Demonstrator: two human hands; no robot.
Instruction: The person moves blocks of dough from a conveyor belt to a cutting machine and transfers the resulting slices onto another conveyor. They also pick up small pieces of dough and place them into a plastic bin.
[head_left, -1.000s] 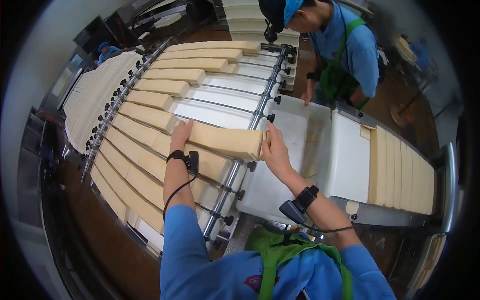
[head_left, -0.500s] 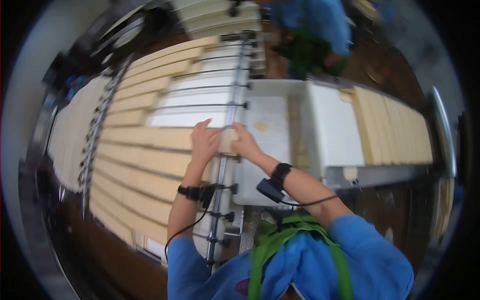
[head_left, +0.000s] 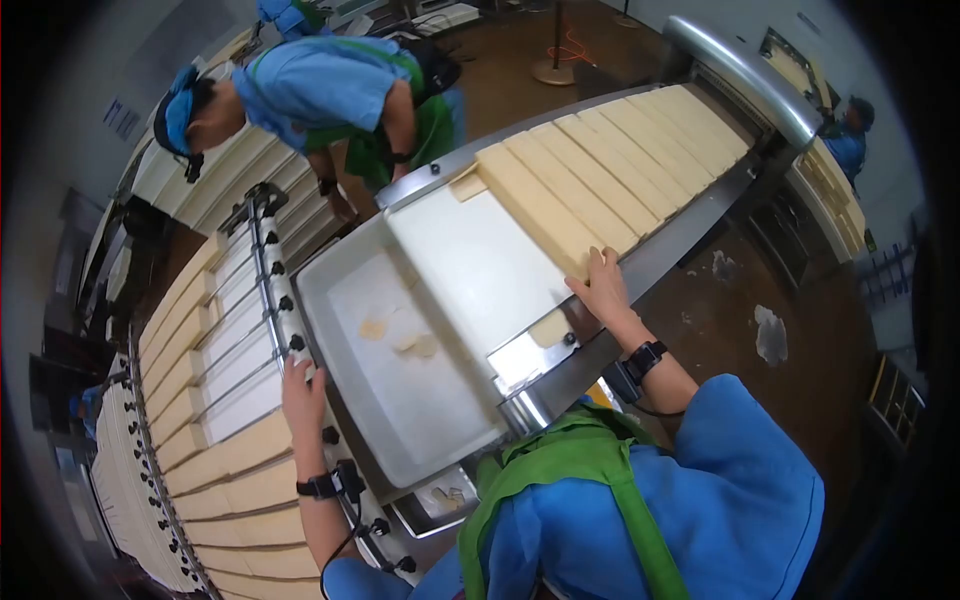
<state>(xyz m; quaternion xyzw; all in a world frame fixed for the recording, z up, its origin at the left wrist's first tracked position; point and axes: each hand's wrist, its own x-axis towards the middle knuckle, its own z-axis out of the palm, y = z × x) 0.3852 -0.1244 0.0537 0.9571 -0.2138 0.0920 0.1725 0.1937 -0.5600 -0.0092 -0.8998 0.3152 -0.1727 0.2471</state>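
Note:
Long cream-coloured strips [head_left: 545, 208], looking like soft slabs or stacked sheets, lie side by side on the right-hand conveyor. At the near end of the leftmost one, my right hand [head_left: 605, 290] has its thumb on one side and fingers over the other. My left hand [head_left: 303, 400] is at the knobbed metal rail [head_left: 273, 290] of the left conveyor, fingers pointing up and slightly apart, with nothing visible in them. More cream strips [head_left: 240, 470] lie in rows beside that hand, separated by thin bars. Both wrists wear black bands with a small device.
A white tub [head_left: 345, 400] with a few cream scraps [head_left: 410, 345] stands between the conveyors. A white board [head_left: 480, 265] lies beside the right-hand strips. Across from me a co-worker [head_left: 330, 95] in blue leans over. A metal roller [head_left: 740, 75] crosses the conveyor's far end.
My view has turned right. My hands, close together at the left rail before, are now apart: the right has moved to the strip on the right conveyor, the left stays by the rail.

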